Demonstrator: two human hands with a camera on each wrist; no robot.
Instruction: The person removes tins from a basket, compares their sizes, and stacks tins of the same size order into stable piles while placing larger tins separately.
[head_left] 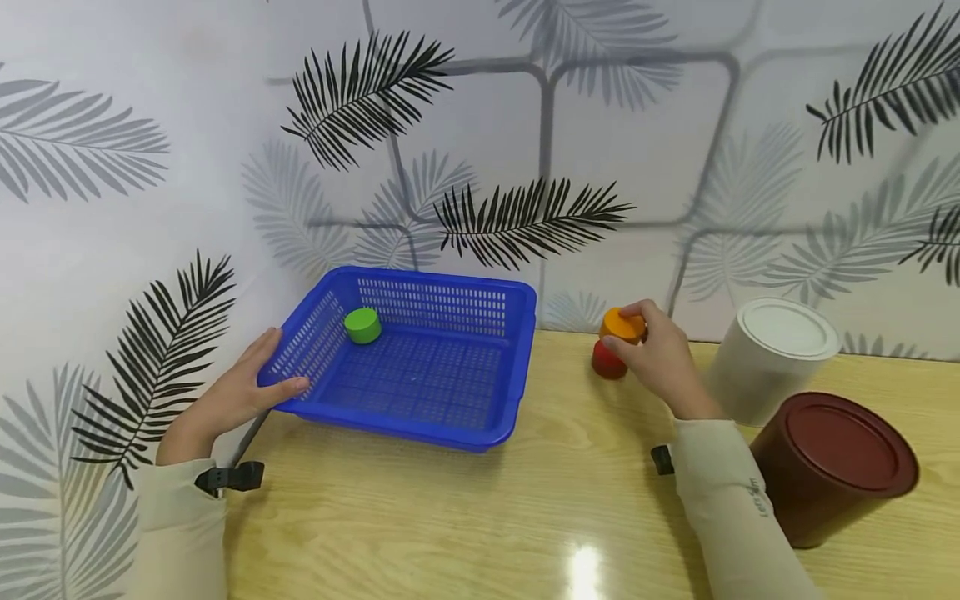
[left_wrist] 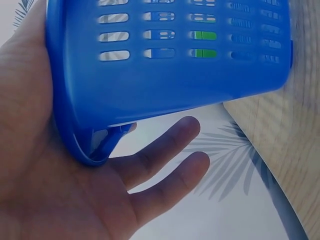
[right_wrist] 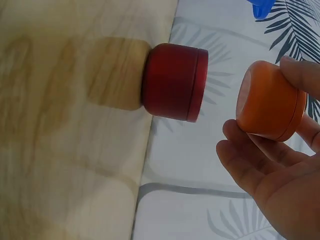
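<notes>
My left hand rests against the left corner of a blue plastic basket, thumb along its rim. In the left wrist view, two fingers extend straight past the basket's side. A green round tin sits inside, at the basket's back left. With thumb and fingers, my right hand pinches an orange round tin. A red round tin stands on the table just below; the right wrist view shows a gap between the two.
To the right of my right hand are a large white lidded canister and a dark red lidded canister by my forearm. A wall covering with leaf patterns rises behind the wooden table.
</notes>
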